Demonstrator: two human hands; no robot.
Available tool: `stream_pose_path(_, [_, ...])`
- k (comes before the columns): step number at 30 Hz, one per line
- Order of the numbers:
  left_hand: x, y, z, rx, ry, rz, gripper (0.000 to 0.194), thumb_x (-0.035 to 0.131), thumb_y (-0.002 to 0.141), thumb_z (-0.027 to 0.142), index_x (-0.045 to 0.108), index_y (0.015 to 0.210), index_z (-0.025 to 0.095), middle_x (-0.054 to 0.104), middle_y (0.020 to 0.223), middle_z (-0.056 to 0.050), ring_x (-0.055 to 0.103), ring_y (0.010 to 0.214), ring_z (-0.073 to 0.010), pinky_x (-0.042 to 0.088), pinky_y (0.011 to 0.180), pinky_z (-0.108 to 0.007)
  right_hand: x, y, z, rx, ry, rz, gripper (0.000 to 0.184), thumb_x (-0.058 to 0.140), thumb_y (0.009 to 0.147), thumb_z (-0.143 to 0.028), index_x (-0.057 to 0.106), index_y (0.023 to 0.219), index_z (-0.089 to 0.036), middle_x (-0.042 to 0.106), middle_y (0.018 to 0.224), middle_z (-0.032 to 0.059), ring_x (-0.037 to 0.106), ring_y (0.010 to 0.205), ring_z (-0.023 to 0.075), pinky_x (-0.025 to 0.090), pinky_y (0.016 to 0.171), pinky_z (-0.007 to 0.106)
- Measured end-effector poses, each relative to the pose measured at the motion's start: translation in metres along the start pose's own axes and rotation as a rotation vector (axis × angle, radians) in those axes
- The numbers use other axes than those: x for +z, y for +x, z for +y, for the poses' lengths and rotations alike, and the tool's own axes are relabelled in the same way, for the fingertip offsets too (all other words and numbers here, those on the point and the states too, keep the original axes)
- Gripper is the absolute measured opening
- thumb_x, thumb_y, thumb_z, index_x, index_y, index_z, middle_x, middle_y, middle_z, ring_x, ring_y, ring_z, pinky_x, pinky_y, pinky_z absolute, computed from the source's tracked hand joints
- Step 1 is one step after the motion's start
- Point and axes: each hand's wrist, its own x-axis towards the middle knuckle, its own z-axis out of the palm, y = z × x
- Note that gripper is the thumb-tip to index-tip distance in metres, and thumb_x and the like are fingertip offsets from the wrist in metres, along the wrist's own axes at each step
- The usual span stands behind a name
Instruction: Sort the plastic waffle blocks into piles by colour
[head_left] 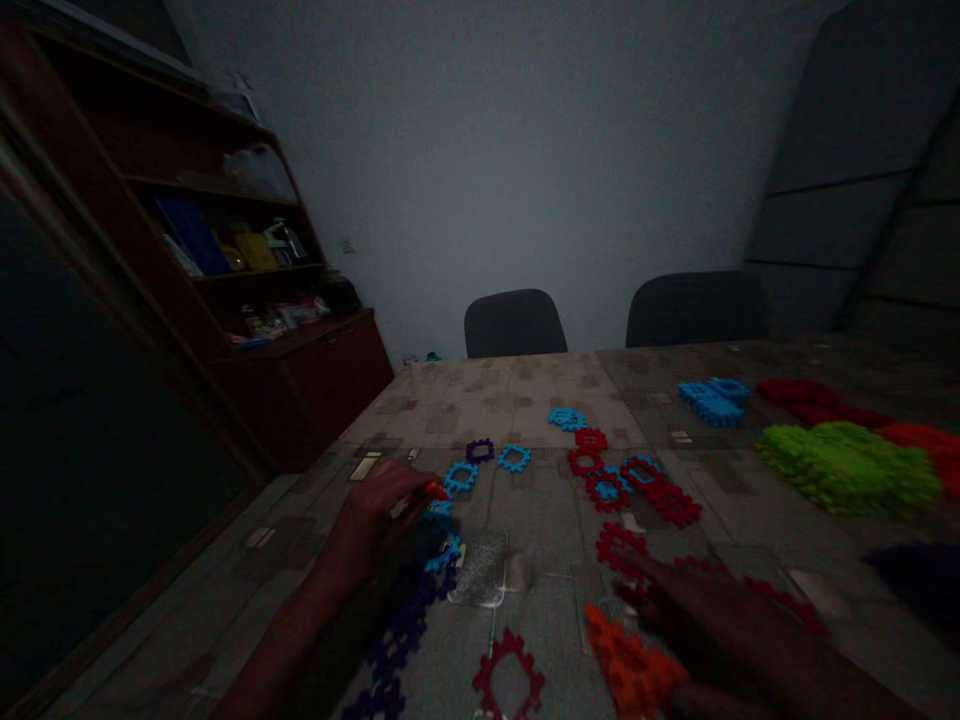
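My left hand (pixel 379 515) sits mid-table, its fingertips pinching a small orange plastic piece (pixel 433 490) beside a blue square interlocking frame (pixel 460 477). A chain of dark purple frames (pixel 397 640) runs below my left wrist, partly hidden by it. My right hand (pixel 690 625) spreads low over the table, its blurred fingers next to a dark red frame (pixel 621 550) and above an orange stack of frames (pixel 630 665). Another red frame (pixel 508 680) lies between my hands.
Heaps of green (pixel 847 468), red (pixel 795 400) and blue (pixel 711 402) pieces lie at the table's right. A patterned tabletop (pixel 510 400) has several loose frames. Two dark chairs (pixel 515 323) stand beyond it, with a wooden shelf unit (pixel 285 370) at the left.
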Motion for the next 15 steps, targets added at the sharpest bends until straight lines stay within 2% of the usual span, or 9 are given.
stream_pose_path(3, [0.025,-0.004,0.046,0.154,-0.135,0.048,0.022,0.059,0.107,0.039,0.072,0.098,0.024,0.078,0.091,-0.004,0.071,0.084,-0.0218,0.053,0.079,-0.032,-0.006,0.01,-0.002,0.075,0.028,-0.026,0.053,0.07,0.096,-0.046,0.065,0.148,-0.038,0.079,0.127,0.0068,0.077,0.11,0.0284,0.062,0.095,0.038])
stream_pose_path(5, [0.045,-0.008,0.078,0.354,-0.299,0.081,0.03,0.052,0.112,0.047,0.066,0.098,0.024,0.077,0.091,-0.003,0.071,0.083,-0.0185,0.052,0.077,-0.028,-0.007,0.014,-0.009,0.078,0.067,-0.017,0.045,0.068,0.097,-0.044,0.071,0.14,-0.035,0.08,0.122,0.0073,0.077,0.107,0.0272,0.062,0.092,0.036])
stream_pose_path(7, [0.063,-0.01,0.104,0.416,-0.358,0.106,0.034,0.045,0.114,0.047,0.062,0.096,0.023,0.075,0.091,-0.004,0.068,0.082,-0.0171,0.05,0.076,-0.027,-0.005,0.016,-0.02,0.051,0.138,-0.013,0.037,0.07,0.094,-0.038,0.076,0.129,-0.033,0.081,0.117,0.0069,0.077,0.103,0.0267,0.061,0.087,0.034])
stream_pose_path(11, [0.087,-0.011,0.128,0.514,-0.28,0.232,0.036,0.039,0.116,0.035,0.058,0.088,0.022,0.065,0.077,-0.003,0.059,0.07,-0.0155,0.043,0.064,-0.025,0.003,0.017,-0.038,0.037,0.4,-0.09,0.027,0.069,0.09,-0.033,0.075,0.116,-0.028,0.08,0.095,0.004,0.075,0.085,0.022,0.056,0.074,0.029])
stream_pose_path(13, [0.092,-0.01,0.134,0.555,-0.19,0.311,0.037,0.038,0.115,0.028,0.055,0.083,0.022,0.061,0.07,-0.001,0.055,0.065,-0.0141,0.037,0.058,-0.026,0.008,0.019,-0.041,0.046,0.518,-0.125,0.025,0.069,0.09,-0.036,0.072,0.111,-0.025,0.077,0.087,0.0031,0.072,0.08,0.0201,0.052,0.072,0.029])
stream_pose_path(15, [0.093,-0.009,0.139,0.582,-0.099,0.337,0.039,0.037,0.115,0.024,0.054,0.08,0.022,0.06,0.068,0.001,0.054,0.062,-0.0128,0.034,0.056,-0.026,0.013,0.021,-0.039,0.057,0.593,-0.145,0.026,0.069,0.091,-0.043,0.069,0.107,-0.022,0.074,0.086,0.0031,0.068,0.079,0.0191,0.049,0.072,0.029])
